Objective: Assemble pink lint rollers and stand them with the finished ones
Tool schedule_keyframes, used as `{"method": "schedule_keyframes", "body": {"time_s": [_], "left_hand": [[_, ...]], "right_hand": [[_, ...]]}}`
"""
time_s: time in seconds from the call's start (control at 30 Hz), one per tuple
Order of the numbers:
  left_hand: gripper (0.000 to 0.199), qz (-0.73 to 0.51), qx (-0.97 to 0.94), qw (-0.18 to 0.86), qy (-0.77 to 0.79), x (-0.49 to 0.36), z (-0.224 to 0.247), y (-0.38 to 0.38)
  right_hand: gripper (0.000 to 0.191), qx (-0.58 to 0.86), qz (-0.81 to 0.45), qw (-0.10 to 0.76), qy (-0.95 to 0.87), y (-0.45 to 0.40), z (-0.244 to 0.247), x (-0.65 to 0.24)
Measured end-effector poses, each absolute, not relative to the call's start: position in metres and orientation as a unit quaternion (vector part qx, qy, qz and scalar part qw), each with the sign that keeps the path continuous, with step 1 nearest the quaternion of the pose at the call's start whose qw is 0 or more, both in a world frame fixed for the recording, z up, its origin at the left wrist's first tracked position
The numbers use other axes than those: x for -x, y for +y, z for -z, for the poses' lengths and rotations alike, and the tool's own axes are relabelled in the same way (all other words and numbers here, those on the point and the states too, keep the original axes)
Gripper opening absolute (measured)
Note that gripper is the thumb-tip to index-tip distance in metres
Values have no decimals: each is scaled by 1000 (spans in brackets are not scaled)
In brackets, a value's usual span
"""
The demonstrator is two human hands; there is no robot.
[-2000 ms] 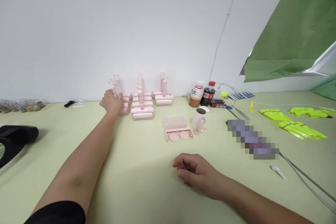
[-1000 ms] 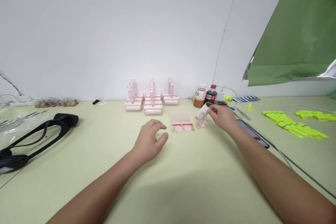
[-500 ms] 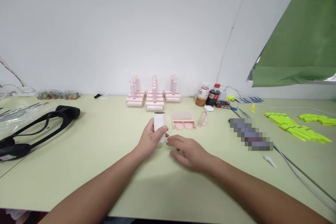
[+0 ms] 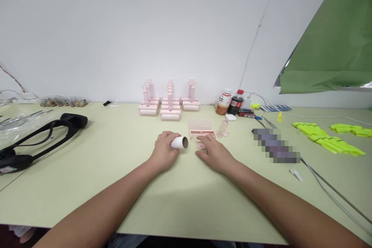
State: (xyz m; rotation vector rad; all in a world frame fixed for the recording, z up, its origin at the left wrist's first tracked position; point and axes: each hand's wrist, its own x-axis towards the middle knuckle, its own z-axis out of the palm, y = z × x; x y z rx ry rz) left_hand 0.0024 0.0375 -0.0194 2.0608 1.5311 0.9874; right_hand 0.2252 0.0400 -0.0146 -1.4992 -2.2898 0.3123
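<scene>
My left hand (image 4: pixel 163 152) is closed around a white paper roll (image 4: pixel 176 143), which lies tilted on its side with its hollow brown core facing right. A short gap away, my right hand (image 4: pixel 217 155) pinches a small pink round end cap (image 4: pixel 201 145) between thumb and fingers, its face towards the roll. Just behind the right hand lies an opened pink case (image 4: pixel 190 135) with a translucent lid raised at the back; the fingers hide part of its front. To its right stands a clear pink handle-like tube (image 4: pixel 223 128), leaning slightly.
Several pink lint-roller-like units (image 4: pixel 170 114) stand by the wall. Two drink bottles (image 4: pixel 223 102) and a white earphone case (image 4: pixel 230 117) are behind right. A blurred-out phone-like object (image 4: pixel 276 146), cables, and yellow bands (image 4: pixel 328 139) lie right; a black headset frame (image 4: pixel 43 143) lies left.
My left hand has tipped the roll from upright onto its side, open end to the right. My right hand has moved right and back to the case and now holds the round cap.
</scene>
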Motion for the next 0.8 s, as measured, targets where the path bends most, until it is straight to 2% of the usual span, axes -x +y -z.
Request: {"method": "schedule_keyframes", "body": {"time_s": [0.17, 0.23, 0.33, 0.47, 0.57, 0.7, 0.8], "left_hand": [[49, -295, -794, 134, 515, -8, 17, 26], [50, -281, -802, 130, 511, -9, 16, 24], [50, -271, -805, 132, 512, -9, 15, 24], [46, -249, -819, 137, 498, -9, 11, 23], [42, -243, -825, 137, 491, -10, 7, 21], [40, -274, -822, 188, 463, -13, 4, 17], [43, -300, -827, 246, 406, -15, 2, 14]], "right_hand": [[37, 510, -120, 140, -840, 44, 13, -224], [37, 506, -123, 147, -841, 45, 12, -225], [29, 496, -167, 223, -822, 43, 11, -226], [21, 483, -365, 341, -719, 35, 10, -224], [31, 426, -486, 394, -654, 28, 9, -218], [54, 403, -571, 409, -587, 17, 7, -210], [55, 407, -601, 432, -535, 13, 6, -207]]}}
